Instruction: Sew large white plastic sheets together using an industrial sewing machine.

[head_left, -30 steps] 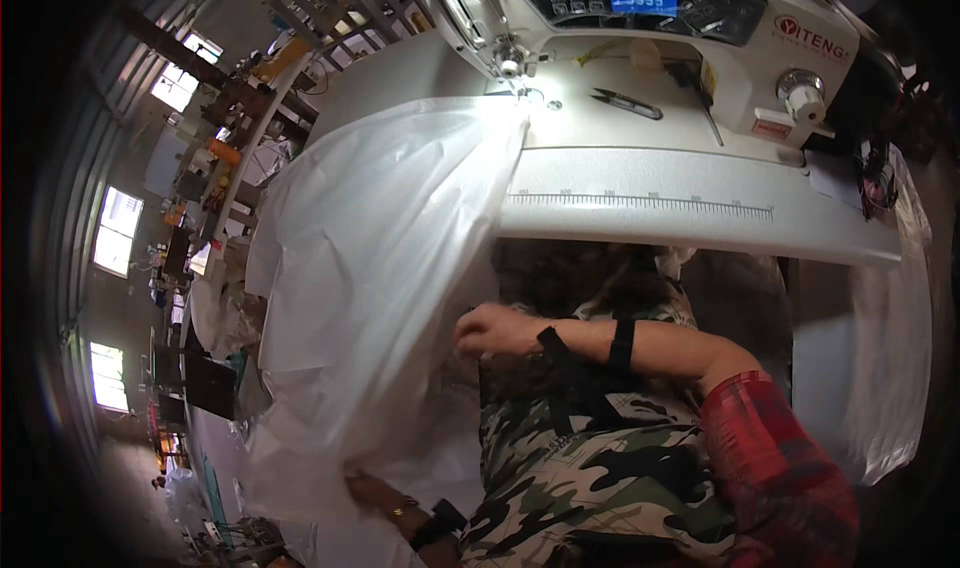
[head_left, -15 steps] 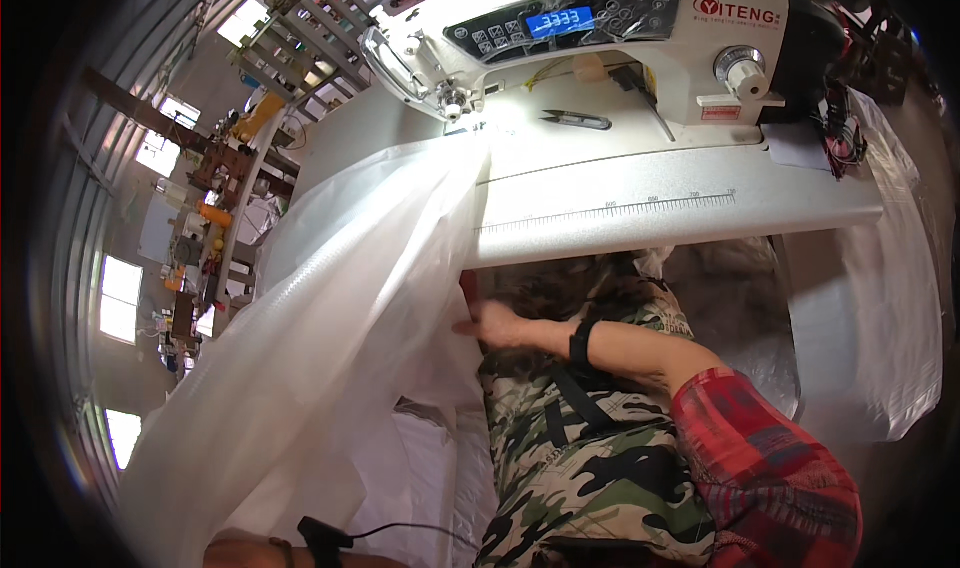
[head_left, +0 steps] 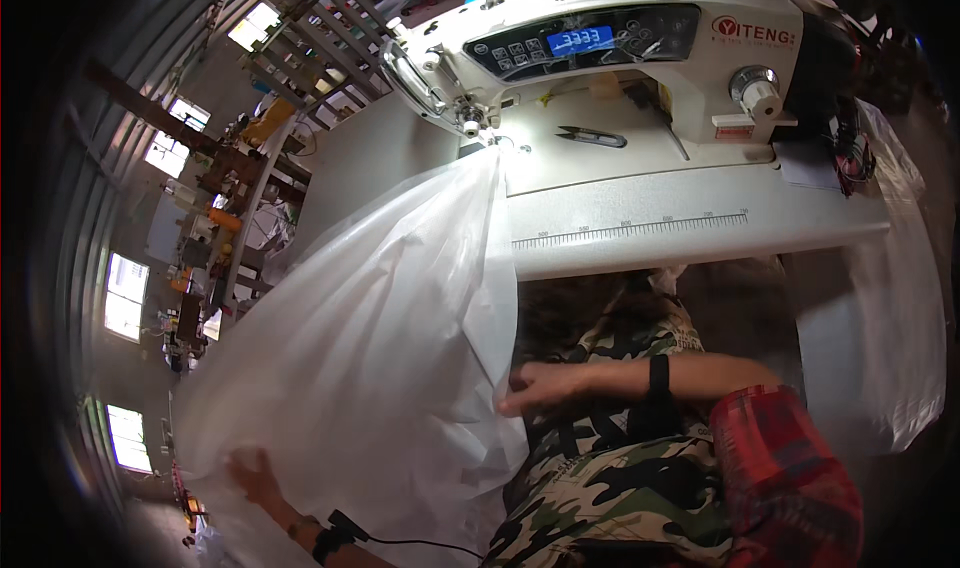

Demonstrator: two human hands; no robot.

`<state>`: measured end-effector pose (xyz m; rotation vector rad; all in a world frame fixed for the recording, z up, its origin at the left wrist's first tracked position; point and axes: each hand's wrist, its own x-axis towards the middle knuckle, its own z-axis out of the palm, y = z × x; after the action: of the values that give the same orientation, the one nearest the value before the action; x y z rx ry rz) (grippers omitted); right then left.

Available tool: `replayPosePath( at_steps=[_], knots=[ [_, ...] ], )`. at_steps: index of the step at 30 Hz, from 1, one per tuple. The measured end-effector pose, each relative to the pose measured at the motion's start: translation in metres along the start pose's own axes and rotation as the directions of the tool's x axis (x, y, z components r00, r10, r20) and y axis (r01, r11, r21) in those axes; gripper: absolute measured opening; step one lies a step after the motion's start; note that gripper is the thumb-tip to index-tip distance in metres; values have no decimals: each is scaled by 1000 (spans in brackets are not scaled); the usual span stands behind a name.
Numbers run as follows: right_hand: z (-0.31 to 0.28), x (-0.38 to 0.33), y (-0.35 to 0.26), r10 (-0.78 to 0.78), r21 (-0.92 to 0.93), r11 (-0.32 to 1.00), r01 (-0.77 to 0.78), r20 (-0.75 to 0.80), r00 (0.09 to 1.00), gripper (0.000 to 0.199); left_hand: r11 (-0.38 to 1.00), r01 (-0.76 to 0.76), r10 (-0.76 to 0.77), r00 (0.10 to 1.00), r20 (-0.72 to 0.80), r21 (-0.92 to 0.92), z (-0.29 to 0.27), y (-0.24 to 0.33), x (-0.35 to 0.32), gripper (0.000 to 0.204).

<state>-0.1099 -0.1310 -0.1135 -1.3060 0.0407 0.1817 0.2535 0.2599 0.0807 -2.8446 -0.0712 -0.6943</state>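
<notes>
A large translucent white plastic sheet (head_left: 400, 318) hangs from the needle area of a white sewing machine (head_left: 640, 78), fanning down over the table's front edge toward me. At the sheet's right edge, my right hand (head_left: 548, 384) is closed, its thumb and fingers pinching the material just above my lap. My left hand (head_left: 256, 476) lies against the lower left part of the sheet. Motion smears its fingers, so their grip cannot be made out. The sheet's upper end narrows to a point under the lit needle.
Thread snips (head_left: 592, 137) lie on the machine bed, right of the needle. A ruler scale (head_left: 630, 227) runs along the table's front. More clear plastic (head_left: 890, 298) hangs at the right. Cluttered shelves (head_left: 320, 58) stand at the far left.
My left hand has come up from the lower edge onto the sheet. My right hand has moved nearer and rightward, and the sheet is spread wider. The view has shifted slightly.
</notes>
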Motion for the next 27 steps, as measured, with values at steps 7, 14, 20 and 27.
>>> replayPosePath(
  at_steps=[7,14,20,27],
  knots=[
    [-4,-25,-20,-211,80,952,295,-527,823,59,687,-364,654,686,317,-629,-38,83,-89,30],
    [2,-19,-2,-154,-112,988,107,-642,751,35,-37,-260,809,559,-182,-965,-105,223,-212,28],
    [10,-62,-52,-189,-175,978,113,-521,832,39,125,-617,670,630,-393,-777,-49,255,-167,38],
    [-55,-92,-11,-32,-533,733,-422,-647,762,28,47,-310,639,740,-210,-950,14,272,-158,51]
  ],
)
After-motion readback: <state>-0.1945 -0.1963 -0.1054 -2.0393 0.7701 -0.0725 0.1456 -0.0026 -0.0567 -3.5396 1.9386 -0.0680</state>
